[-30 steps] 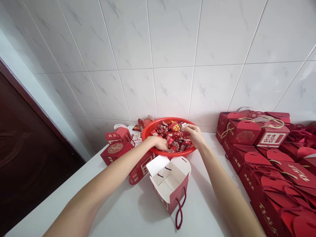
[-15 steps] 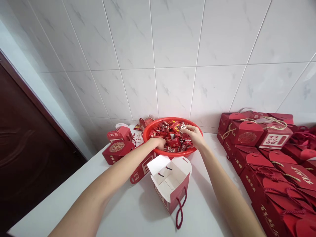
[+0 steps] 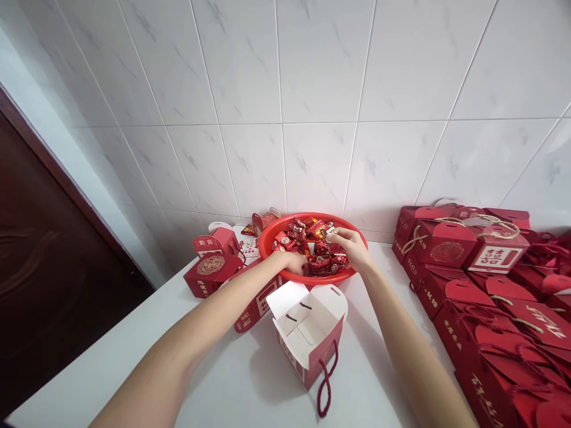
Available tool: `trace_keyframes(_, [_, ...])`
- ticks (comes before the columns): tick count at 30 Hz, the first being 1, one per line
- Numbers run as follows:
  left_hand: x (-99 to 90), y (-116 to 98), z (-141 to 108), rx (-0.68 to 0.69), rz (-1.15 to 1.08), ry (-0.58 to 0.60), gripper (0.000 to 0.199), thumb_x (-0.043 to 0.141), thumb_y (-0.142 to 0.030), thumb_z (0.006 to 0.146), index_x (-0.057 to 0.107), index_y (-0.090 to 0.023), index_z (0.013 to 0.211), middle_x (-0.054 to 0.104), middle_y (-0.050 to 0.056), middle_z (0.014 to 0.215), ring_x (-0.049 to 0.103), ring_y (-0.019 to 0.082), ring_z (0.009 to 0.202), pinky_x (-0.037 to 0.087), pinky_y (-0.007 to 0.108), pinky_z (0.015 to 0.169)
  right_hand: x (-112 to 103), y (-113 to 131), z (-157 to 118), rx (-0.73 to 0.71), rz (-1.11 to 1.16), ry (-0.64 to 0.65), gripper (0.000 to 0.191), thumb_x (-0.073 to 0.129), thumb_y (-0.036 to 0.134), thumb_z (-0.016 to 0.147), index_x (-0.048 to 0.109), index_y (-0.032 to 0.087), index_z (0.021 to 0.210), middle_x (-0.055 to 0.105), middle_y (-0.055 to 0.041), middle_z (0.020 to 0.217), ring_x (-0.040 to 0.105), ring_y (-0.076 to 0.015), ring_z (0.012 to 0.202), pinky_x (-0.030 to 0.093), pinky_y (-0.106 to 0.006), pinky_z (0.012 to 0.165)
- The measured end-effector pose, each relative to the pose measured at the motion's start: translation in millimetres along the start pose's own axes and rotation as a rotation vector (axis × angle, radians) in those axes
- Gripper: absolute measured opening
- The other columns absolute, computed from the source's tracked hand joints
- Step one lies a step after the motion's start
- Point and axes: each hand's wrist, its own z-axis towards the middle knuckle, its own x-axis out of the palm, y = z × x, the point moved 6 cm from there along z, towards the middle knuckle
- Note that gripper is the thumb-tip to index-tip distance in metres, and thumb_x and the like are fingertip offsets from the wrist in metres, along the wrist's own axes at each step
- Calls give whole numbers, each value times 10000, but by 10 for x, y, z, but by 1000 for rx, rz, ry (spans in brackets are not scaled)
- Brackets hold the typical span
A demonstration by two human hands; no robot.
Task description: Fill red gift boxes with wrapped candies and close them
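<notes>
Both my hands are in a red plastic basket (image 3: 267, 238) heaped with wrapped candies (image 3: 319, 261). My right hand (image 3: 350, 245), over the basket's right side, pinches a small candy with a white-and-red wrapper (image 3: 331, 232). My left hand (image 3: 295, 263) reaches down among the candies at the near left, its fingertips hidden there, so its grip does not show. Just in front of the basket stands an opened red gift box (image 3: 307, 339), white inside with nothing in it. Its dark red cord handle (image 3: 325, 386) hangs over the near side.
Stacked red gift boxes (image 3: 464, 297) fill the right side of the white table (image 3: 214, 380). A few more red boxes (image 3: 212, 273) sit left of the basket, with a flattened one (image 3: 254, 309) beside the open box. Behind is a tiled wall (image 3: 316, 166).
My left hand has shifted slightly right and down among the candies, which have moved around it. The right hand stays almost still with its candy.
</notes>
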Motion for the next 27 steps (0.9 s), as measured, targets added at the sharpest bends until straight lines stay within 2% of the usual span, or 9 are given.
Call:
trace_keyframes(3, [-1,-11,-45,-17,30,62,176,655,-181,595,704,-199,763,741,46,843,669,230,752,476,257,591,4,2,5,-15,12,1,278,794,424,608,649,191,652,627,-8,720,557,-151,701,460,-275,658])
trace_keyframes(5, [-80,-17,-70,1,-37,-18,154,635,-193,647,682,-201,794,724,34,835,670,216,766,477,245,596,4,7,7,-25,14,-2,266,790,422,615,651,197,650,631,-10,717,560,-154,700,465,-280,662])
trace_keyframes(10, [-298,82,-178,-3,-498,-278,216,535,-157,807,583,-202,1013,675,14,862,680,163,742,506,233,631,7,12,1,-20,26,-4,282,794,442,609,647,204,642,629,-9,700,570,-165,701,481,-290,668])
trace_keyframes(13, [-311,144,-267,-31,-777,-286,363,556,-177,862,505,-224,1219,670,0,852,695,161,766,520,249,674,13,15,-5,-18,23,3,281,792,447,614,662,202,660,642,-12,719,573,-167,706,472,-288,664])
trace_keyframes(16, [-295,150,-335,-2,-938,-260,542,542,-143,871,418,-248,1388,680,-4,865,717,162,815,536,269,741,16,20,-12,-23,25,7,276,796,433,618,659,197,657,638,-5,708,560,-155,684,453,-285,657])
trace_keyframes(19, [-282,149,-362,25,-999,-249,625,520,-133,874,358,-239,1468,709,28,951,731,170,850,543,289,793,23,23,-20,-19,47,18,283,803,431,617,662,191,671,631,0,705,553,-148,676,446,-286,652])
trace_keyframes(22, [-283,144,-371,39,-1007,-242,615,521,-158,886,363,-191,1479,722,88,1068,728,187,886,543,300,803,27,21,-26,-9,56,27,294,807,437,618,670,188,693,632,-4,720,554,-151,680,445,-285,641])
trace_keyframes(25, [-297,149,-385,37,-980,-241,615,516,-166,896,357,-154,1491,727,114,1074,718,193,915,540,294,787,24,21,-24,-17,45,27,294,808,440,626,666,188,680,633,-4,714,552,-148,677,441,-282,641])
trace_keyframes(27, [-314,169,-394,29,-930,-254,623,521,-180,893,360,-170,1495,718,116,1107,712,205,946,545,300,780,24,19,-21,-23,49,28,288,805,443,633,672,192,681,642,-5,717,560,-149,678,444,-284,650])
